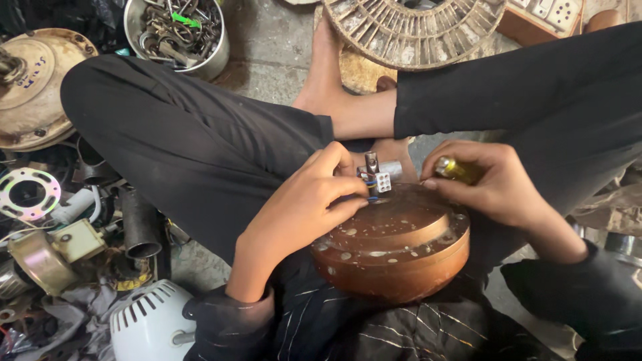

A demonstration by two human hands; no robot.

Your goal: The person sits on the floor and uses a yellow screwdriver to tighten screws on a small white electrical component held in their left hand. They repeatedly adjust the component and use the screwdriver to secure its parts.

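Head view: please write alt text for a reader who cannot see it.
A seated person's left hand pinches a small white terminal block on top of a round brown motor housing in the lap; the right hand holds a yellow-handled tool. Metal parts lie on the floor.

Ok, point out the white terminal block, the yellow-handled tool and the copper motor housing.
white terminal block (382,182), head view, its front face.
yellow-handled tool (457,170), head view, the handle.
copper motor housing (394,257), head view, its side wall.
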